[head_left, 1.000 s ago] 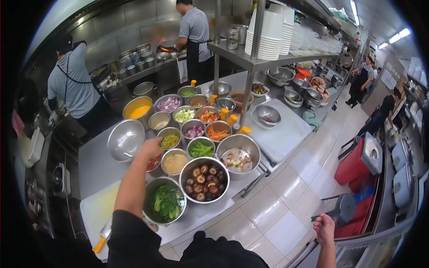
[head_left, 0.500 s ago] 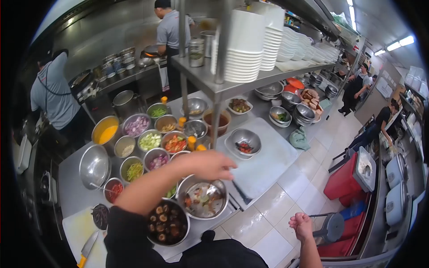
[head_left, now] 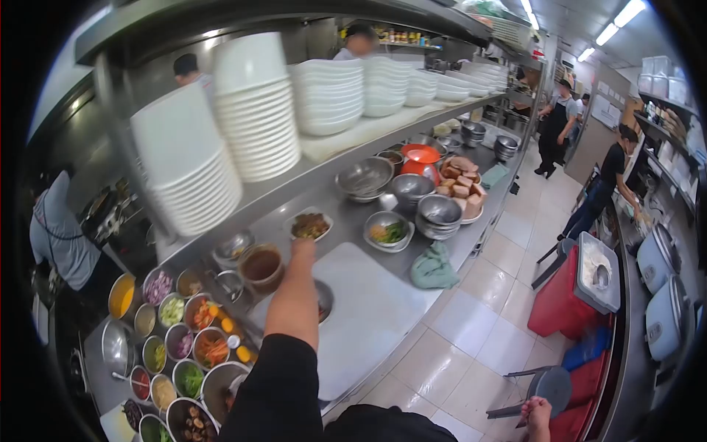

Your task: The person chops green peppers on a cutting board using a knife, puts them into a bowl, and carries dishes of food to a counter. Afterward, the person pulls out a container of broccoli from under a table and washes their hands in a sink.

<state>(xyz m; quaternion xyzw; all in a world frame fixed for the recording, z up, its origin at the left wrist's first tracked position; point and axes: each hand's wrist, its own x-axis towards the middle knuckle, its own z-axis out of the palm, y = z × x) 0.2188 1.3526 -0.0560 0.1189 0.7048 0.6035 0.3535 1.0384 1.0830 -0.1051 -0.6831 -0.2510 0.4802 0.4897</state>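
Observation:
My left arm stretches over a white cutting board (head_left: 368,295). My left hand (head_left: 303,249) is at the near edge of a white dish (head_left: 311,224) holding dark, chopped food; its fingers are hidden, so its grip does not show. Partly behind the forearm, a metal bowl (head_left: 323,300) sits on the board. A tub of brown liquid (head_left: 261,267) stands left of the arm. Low at the right, away from the counter, my right hand (head_left: 537,412) hangs with fingers curled closed, and nothing shows in it.
Metal tubs of cut vegetables (head_left: 211,349) crowd the counter's left. Stacked white bowls (head_left: 328,96) line the overhead shelf. Farther along are metal bowls (head_left: 440,214), a green cloth (head_left: 434,266) and meat chunks (head_left: 462,184). A stool (head_left: 549,389) and red bin (head_left: 554,291) stand right. Several people work nearby.
My view has shifted rightward along the counter. My left hand has moved from above the metal bowl near me to the white dish farther back. My right hand stays low and closed.

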